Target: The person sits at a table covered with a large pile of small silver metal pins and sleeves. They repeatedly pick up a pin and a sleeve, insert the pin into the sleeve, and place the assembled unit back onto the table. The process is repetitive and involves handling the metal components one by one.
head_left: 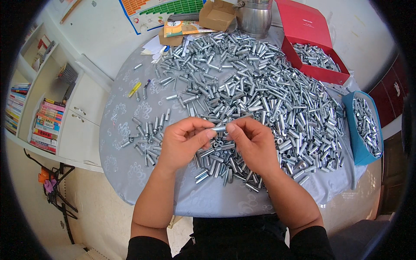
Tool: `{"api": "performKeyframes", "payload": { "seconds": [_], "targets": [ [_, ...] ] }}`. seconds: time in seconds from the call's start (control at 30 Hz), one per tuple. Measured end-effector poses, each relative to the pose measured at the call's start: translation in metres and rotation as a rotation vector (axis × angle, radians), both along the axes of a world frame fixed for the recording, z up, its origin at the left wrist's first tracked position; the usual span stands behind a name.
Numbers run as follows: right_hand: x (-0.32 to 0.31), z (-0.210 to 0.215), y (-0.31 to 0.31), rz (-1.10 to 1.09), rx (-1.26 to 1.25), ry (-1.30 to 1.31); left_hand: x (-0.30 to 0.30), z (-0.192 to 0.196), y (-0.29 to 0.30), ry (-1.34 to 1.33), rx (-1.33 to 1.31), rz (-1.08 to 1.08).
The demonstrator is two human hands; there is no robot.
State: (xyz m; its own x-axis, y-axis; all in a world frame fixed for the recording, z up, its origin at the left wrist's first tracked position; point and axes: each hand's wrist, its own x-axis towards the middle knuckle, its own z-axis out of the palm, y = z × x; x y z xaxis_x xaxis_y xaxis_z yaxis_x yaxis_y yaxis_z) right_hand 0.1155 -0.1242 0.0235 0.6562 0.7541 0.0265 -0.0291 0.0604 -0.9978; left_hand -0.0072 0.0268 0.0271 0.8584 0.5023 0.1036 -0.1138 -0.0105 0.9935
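Note:
Between my two hands, over the near middle of the table, is a small shiny metal sleeve [220,128], lying about level. My left hand [187,141] pinches its left end with thumb and forefinger. At the other end, the thumb and fingers of my right hand [253,143] close on it; the fingertips cover that end. Beneath and beyond both hands spreads a large heap of similar metal sleeves and bolts [277,95]. A smaller loose group of bolts [149,130] lies to the left of my left hand.
A grey patterned cloth [130,182] covers the round table. At the right stand a red box [318,73] and a blue bin [362,151], both holding metal pieces. A metal pot [254,19] and a cardboard box [216,15] stand at the back. Left lies a yellow tool [134,89].

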Motion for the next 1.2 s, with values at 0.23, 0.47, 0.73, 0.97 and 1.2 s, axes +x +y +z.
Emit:
{"api": "performKeyframes", "payload": {
  "seconds": [0.23, 0.47, 0.73, 0.97, 1.2],
  "targets": [
    [-0.003, 0.000, 0.003, -0.090, 0.038, -0.076, 0.002, -0.004, -0.002, 0.093, 0.061, -0.033],
    [0.000, -0.001, 0.003, 0.005, -0.043, -0.016, 0.003, -0.003, -0.005, 0.044, -0.002, 0.009],
    [-0.005, -0.002, 0.006, -0.068, 0.112, -0.028, 0.004, -0.002, -0.001, -0.009, -0.001, 0.073],
    [0.000, -0.006, 0.002, 0.026, 0.011, -0.036, 0.004, -0.003, 0.002, -0.049, -0.022, 0.111],
    [0.003, -0.002, 0.001, 0.063, -0.061, -0.011, 0.005, -0.003, 0.002, -0.040, -0.024, 0.123]
  ]
}}
